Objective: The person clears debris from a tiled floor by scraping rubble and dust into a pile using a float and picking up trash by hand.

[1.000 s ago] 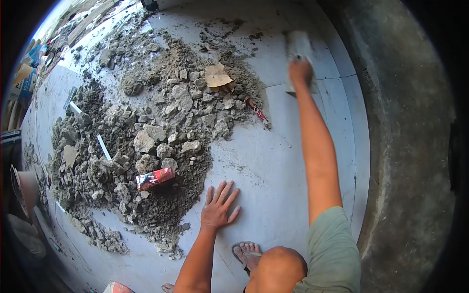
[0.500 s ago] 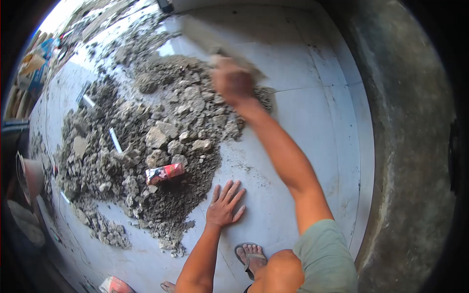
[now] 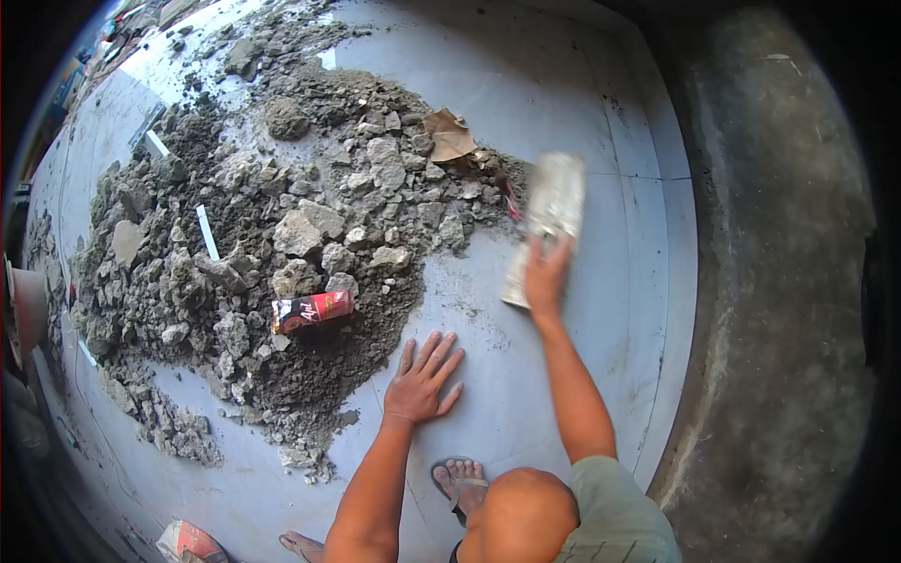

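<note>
My right hand (image 3: 546, 277) grips a long, flat, mortar-coated plastering float (image 3: 556, 192) on the tiles, just right of the rubble pile's edge. The float stands lengthwise, its far end pointing away from me. My left hand (image 3: 422, 380) lies flat on the tiled floor (image 3: 488, 342), fingers spread, near the pile's lower right edge. Grey rubble (image 3: 375, 164), a mix of chunks and fine debris, spreads over the left and middle. At its right tip, a small red scrap (image 3: 512, 202) lies beside the float.
A red wrapper packet (image 3: 314, 311) and a brown paper-like piece (image 3: 450, 136) rest on the rubble. White strips (image 3: 207, 233) stick out of it. A pinkish bucket (image 3: 28, 310) stands at far left, a red-and-white bag (image 3: 192, 542) at lower left. Rough concrete (image 3: 760, 281) borders the tiles on the right.
My right hand has come down and to the right with the float, from the pile's far edge onto the tiles. The brown piece now shows. My left hand stays flat.
</note>
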`<control>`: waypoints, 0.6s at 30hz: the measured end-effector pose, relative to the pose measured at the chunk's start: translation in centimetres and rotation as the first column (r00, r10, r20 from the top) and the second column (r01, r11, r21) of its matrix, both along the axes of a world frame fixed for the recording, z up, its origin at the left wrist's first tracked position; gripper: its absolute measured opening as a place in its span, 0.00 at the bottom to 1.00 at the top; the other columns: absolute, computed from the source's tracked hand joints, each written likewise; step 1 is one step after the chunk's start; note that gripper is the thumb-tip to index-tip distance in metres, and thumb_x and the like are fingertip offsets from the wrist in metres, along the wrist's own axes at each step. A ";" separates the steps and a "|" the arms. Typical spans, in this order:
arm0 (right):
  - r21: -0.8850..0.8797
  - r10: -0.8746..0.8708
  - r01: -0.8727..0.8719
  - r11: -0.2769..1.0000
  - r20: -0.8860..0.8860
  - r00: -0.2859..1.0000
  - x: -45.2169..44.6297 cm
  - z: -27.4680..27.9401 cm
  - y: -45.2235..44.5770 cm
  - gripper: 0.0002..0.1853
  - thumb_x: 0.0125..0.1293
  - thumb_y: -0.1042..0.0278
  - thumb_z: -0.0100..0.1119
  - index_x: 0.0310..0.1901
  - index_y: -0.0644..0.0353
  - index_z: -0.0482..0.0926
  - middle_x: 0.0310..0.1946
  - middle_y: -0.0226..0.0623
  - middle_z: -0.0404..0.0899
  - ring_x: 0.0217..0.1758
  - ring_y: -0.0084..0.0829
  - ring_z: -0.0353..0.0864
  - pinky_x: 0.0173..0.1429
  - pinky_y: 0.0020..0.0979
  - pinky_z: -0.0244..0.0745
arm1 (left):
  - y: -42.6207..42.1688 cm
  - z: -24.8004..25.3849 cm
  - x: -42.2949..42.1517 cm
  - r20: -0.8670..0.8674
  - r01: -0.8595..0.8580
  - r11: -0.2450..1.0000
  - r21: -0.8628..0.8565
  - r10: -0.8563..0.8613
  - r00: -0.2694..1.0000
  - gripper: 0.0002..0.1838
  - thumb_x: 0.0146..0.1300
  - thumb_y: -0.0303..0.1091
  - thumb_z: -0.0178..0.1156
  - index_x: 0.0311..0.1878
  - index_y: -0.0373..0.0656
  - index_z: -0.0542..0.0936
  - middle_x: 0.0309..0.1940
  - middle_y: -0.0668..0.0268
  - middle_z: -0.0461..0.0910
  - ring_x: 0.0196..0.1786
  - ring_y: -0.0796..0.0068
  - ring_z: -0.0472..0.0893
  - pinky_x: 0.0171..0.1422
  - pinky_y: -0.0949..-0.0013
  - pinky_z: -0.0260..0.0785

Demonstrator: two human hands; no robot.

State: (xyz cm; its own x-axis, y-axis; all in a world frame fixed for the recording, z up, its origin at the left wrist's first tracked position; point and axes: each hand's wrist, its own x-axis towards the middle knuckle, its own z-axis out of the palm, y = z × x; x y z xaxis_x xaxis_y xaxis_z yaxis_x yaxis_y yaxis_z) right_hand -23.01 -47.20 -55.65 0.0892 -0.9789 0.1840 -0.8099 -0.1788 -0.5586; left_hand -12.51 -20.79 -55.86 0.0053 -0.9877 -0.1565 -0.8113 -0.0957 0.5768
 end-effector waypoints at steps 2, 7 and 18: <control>0.313 -0.006 -0.068 0.947 0.229 0.973 7.8 2.2 0.0 0.21 0.73 0.57 0.55 0.58 0.63 0.67 0.48 0.58 0.79 0.52 0.53 0.80 0.56 0.50 0.71 | -0.2 0.5 0.1 0.008 -0.004 1.000 -0.005 0.005 1.000 0.30 0.66 0.54 0.53 0.71 0.58 0.71 0.78 0.67 0.59 0.80 0.66 0.55 0.83 0.48 0.40; 0.377 0.264 -0.341 0.861 0.243 0.934 24.0 4.0 -0.6 0.30 0.72 0.62 0.50 0.70 0.69 0.55 0.48 0.61 0.78 0.50 0.53 0.81 0.55 0.52 0.75 | -0.2 0.1 -0.4 0.012 -0.009 1.000 -0.019 0.009 1.000 0.31 0.64 0.53 0.56 0.70 0.55 0.72 0.76 0.64 0.62 0.80 0.63 0.55 0.82 0.44 0.39; -0.263 0.737 -0.757 0.599 -0.189 0.649 32.8 8.2 1.8 0.12 0.61 0.71 0.50 0.47 0.61 0.75 0.32 0.50 0.82 0.30 0.47 0.86 0.32 0.42 0.82 | 0.2 -0.1 -0.3 0.021 -0.008 1.000 -0.002 0.008 1.000 0.34 0.65 0.55 0.54 0.72 0.54 0.69 0.78 0.65 0.58 0.81 0.64 0.53 0.84 0.48 0.36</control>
State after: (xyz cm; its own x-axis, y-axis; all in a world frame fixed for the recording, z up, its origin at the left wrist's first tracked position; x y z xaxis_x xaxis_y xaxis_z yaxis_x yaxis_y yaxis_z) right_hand 9.79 -45.38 -47.46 0.7837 -0.4625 0.4146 -0.3448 -0.8792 -0.3288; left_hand -12.85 -20.62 -55.95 0.0162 -0.9879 -0.1546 -0.8227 -0.1010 0.5595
